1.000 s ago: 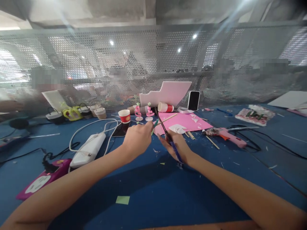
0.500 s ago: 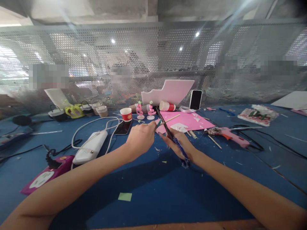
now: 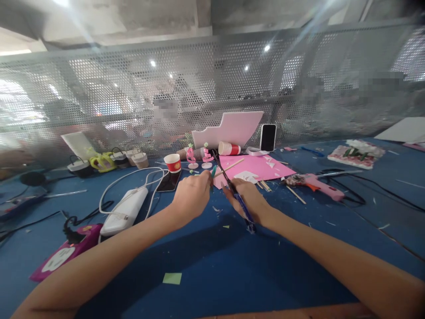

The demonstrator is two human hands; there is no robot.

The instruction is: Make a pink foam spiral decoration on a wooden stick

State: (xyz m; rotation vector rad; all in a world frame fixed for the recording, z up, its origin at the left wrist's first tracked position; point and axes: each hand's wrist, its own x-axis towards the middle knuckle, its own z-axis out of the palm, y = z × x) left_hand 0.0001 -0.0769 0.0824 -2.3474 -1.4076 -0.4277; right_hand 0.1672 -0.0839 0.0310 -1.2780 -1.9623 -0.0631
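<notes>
My left hand [image 3: 191,196] is closed, pinching a small teal-green piece [image 3: 213,172] that looks like paper or foam. Scissors [image 3: 245,208] with blue handles are in my right hand [image 3: 254,198], blades pointing away from me and close beside the teal-green piece. Whether the blades touch it, I cannot tell. Beyond both hands lies a sheet of pink paper [image 3: 262,166] with a white scrap [image 3: 245,176] and a thin wooden stick [image 3: 234,164] by it.
Left are a white power bank [image 3: 128,212], a purple power strip [image 3: 71,252], a phone [image 3: 168,182] and a paper cup [image 3: 172,163]. Two pink spiral ornaments [image 3: 191,158] stand behind. A pink glue gun [image 3: 320,186] lies right. A green paper scrap [image 3: 172,278] is nearest me.
The view has shifted slightly. The teal-green piece now stands more upright in my left hand, and the scissors have turned a little, still beside it.
</notes>
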